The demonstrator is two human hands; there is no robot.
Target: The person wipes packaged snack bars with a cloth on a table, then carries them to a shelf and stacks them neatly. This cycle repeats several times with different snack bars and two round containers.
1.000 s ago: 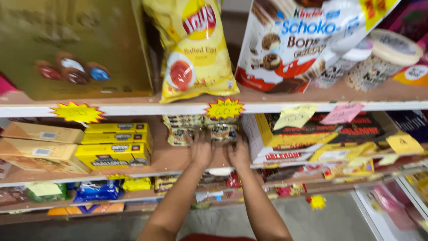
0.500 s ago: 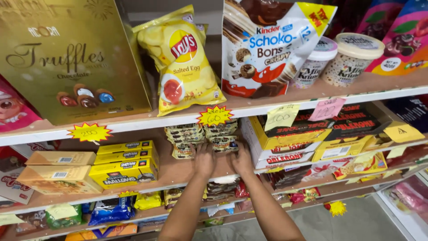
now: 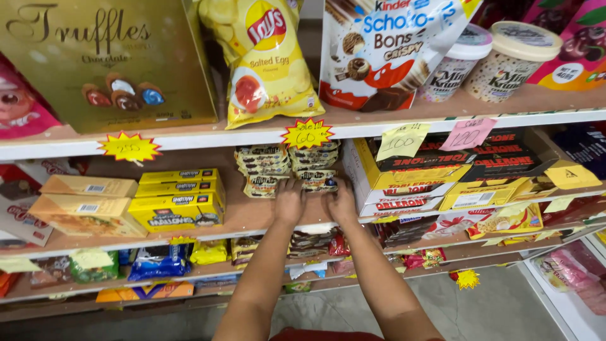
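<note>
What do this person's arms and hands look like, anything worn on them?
Both forearms are bare, with no sleeves in view. The left hand and right hand show no gloves, and no watch or bracelet at the wrists. Rings cannot be made out. A strip of red clothing shows at the bottom edge.

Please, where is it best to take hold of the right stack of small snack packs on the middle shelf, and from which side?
Probably from the front, at the lower front ends of the right stack of packs. The left stack and yellow carton crowd its sides. The left hand and right hand are already there.
</note>
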